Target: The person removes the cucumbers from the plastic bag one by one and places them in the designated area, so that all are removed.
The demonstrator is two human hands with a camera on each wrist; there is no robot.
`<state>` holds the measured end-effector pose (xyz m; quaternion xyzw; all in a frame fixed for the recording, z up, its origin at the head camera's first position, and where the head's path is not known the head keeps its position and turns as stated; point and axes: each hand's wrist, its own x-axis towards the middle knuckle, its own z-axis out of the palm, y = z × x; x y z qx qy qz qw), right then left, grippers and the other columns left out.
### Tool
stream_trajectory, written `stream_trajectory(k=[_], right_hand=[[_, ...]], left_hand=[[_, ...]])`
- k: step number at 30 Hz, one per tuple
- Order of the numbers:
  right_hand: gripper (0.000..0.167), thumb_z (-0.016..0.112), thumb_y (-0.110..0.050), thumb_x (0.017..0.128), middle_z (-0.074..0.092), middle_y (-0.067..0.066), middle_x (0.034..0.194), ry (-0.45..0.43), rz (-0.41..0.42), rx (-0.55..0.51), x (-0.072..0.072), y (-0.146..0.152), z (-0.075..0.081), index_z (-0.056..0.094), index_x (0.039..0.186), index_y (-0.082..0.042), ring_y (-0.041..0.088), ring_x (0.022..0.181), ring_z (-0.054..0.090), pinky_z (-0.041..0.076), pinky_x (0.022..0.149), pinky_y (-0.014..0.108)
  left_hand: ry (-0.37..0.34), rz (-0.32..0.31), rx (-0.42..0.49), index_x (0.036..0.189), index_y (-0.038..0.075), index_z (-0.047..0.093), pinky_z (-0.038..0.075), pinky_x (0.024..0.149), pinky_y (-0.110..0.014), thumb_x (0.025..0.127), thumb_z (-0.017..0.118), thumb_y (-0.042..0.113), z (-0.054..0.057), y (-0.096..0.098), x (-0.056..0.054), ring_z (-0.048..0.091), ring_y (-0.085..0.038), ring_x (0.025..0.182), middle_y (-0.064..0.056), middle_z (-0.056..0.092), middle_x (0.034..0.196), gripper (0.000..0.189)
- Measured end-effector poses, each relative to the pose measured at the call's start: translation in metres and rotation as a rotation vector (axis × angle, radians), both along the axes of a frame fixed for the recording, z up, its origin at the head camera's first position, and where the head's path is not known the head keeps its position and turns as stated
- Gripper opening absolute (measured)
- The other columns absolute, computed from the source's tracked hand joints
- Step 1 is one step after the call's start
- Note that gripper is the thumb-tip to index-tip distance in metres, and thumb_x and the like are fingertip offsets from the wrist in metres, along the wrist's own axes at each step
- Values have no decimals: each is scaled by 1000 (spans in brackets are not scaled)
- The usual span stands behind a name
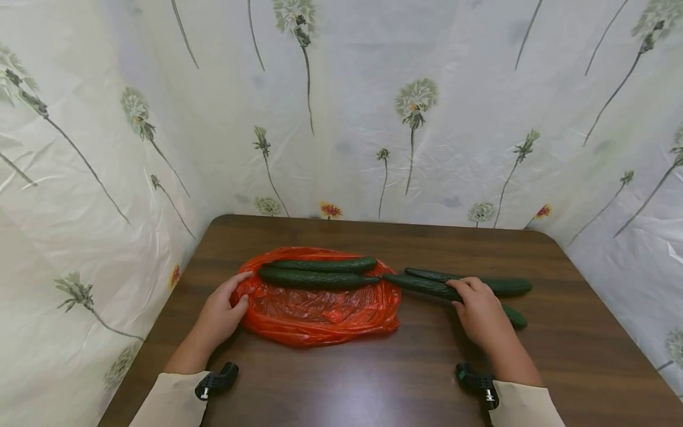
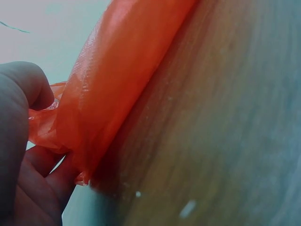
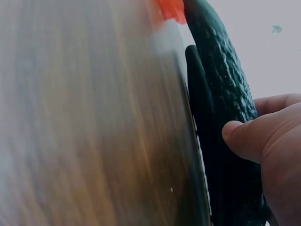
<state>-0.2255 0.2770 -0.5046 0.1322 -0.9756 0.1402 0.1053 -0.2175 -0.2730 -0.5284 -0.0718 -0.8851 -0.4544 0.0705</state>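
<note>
A red plastic bag (image 1: 320,332) lies spread open on the table, with two dark green cucumbers, a rear one (image 1: 320,265) and a front one (image 1: 315,279), side by side along its far part. At the bag's left edge my left hand (image 1: 221,308) pinches the thin plastic between thumb and fingers; the left wrist view shows the gathered film (image 2: 61,122) there. My right hand (image 1: 482,314) grips a third cucumber (image 1: 421,285) around its middle, its left tip overlapping the bag's right rim. Just behind it, another cucumber (image 1: 507,287) lies on the table, partly covered by the hand.
The brown wooden table (image 1: 352,379) has rounded far corners. Behind and beside it hangs a pale curtain (image 1: 341,166) printed with dandelions. Dark devices are strapped on both wrists, the left one (image 1: 216,382) and the right one (image 1: 476,384).
</note>
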Motion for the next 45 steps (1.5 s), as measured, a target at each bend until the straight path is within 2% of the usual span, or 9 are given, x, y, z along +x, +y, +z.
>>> stream_trajectory(k=[5,22,35,40,45], right_hand=[[48,73,-3,95,58,24,130,24,-11,9,1,9,-2,60,141,-4,49,116,58,49,95,69],[48,72,-3,95,56,27,134,-10,-79,37,0,32,-5,59,142,-6,50,120,57,44,95,74],[50,70,-2,97,53,29,138,-56,-106,40,0,43,-5,56,144,-4,54,123,53,38,104,76],[50,70,-3,96,53,31,139,-74,-121,48,2,46,-6,57,144,-3,57,124,51,39,102,76],[51,72,-4,95,54,30,137,-34,-130,38,3,46,-9,58,144,-6,56,120,52,43,96,74]], left_hand=[[3,-4,1,151,15,54,40,117,-61,101,61,7,0,0,-1,48,-39,144,-19,53,154,51],[-5,1,-9,151,15,54,38,118,-62,102,60,8,-3,-1,1,47,-39,145,-18,52,155,50],[2,-2,-13,152,15,54,38,118,-62,102,61,9,-1,-1,-1,47,-39,145,-17,52,155,50],[6,-7,-21,151,15,54,38,118,-62,102,61,9,-3,-1,0,48,-39,144,-18,53,154,50],[0,-11,-21,151,14,54,38,118,-62,102,60,8,-2,-1,0,48,-39,144,-18,53,154,50]])
